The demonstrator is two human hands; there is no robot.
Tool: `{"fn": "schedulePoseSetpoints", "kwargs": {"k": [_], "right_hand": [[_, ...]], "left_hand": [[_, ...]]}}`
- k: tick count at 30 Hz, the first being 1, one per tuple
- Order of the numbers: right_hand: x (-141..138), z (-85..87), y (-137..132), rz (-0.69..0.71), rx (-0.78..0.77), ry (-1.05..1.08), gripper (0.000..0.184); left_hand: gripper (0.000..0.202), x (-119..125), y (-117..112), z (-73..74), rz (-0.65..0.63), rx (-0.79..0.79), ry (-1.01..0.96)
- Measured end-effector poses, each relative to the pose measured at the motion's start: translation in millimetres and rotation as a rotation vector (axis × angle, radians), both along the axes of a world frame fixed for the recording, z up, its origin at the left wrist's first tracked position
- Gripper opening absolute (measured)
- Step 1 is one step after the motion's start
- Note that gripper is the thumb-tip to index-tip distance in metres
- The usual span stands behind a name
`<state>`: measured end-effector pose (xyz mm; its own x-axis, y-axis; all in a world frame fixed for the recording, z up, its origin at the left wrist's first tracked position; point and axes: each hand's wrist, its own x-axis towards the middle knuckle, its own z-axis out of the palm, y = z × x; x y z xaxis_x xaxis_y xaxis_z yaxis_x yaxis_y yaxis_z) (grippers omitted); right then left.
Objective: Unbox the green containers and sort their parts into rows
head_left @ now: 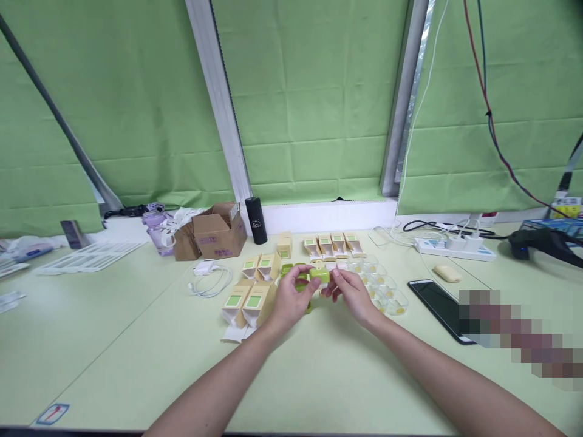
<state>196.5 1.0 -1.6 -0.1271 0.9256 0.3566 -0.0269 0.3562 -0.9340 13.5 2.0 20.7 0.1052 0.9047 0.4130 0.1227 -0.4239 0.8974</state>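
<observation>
My left hand (294,294) is closed on a small, shiny green case (319,276), thumb in front and fingers behind. My right hand (350,291) is at the case's right side with thumb and fingertips pinched together; what lies between them is too small to make out. More green cases (286,268) are partly hidden behind my left hand. Beside my right hand stand several clear plastic cups (378,285) with yellow spots at the bottom. Opened cardboard boxes (255,300) with green labels stand left of my left hand.
More small boxes (334,244) line the back. A brown carton (221,229), a black cylinder (255,221) and a white charger (204,267) are to the left. On the right lie a phone (439,309), a beige oval object (447,273) and a power strip (455,250), near a pixelated patch.
</observation>
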Motion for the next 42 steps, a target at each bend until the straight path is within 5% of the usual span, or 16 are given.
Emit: {"fn": "schedulePoseSetpoints", "kwargs": {"k": [4, 8, 11, 20, 31, 42], "right_hand": [[3.7, 0.8, -6.9, -0.321, 0.423, -0.283, 0.025], [1.0, 2.7, -14.8, -0.436, 0.811, -0.523, 0.036], [-3.2, 4.1, -17.9, -0.467, 0.909, -0.635, 0.038], [-3.3, 2.8, -11.9, -0.460, 0.996, -0.637, 0.028], [-0.8, -2.2, -9.4, -0.382, 0.751, -0.529, 0.035], [-1.8, -0.9, -11.9, -0.343, 0.686, -0.574, 0.029]], "left_hand": [[0.056, 0.6, 2.7, 1.4, 0.015, -0.047, -0.089], [0.058, 2.0, 5.0, -0.6, 0.015, -0.077, -0.098], [0.057, 3.5, 4.8, -3.1, 0.019, -0.091, -0.086], [0.057, 5.5, -2.8, -2.0, 0.002, -0.072, -0.044], [0.029, 0.3, -13.2, 6.2, 0.065, 0.135, -0.001], [0.047, 5.0, -12.8, 0.7, -0.086, 0.043, -0.079]]}}
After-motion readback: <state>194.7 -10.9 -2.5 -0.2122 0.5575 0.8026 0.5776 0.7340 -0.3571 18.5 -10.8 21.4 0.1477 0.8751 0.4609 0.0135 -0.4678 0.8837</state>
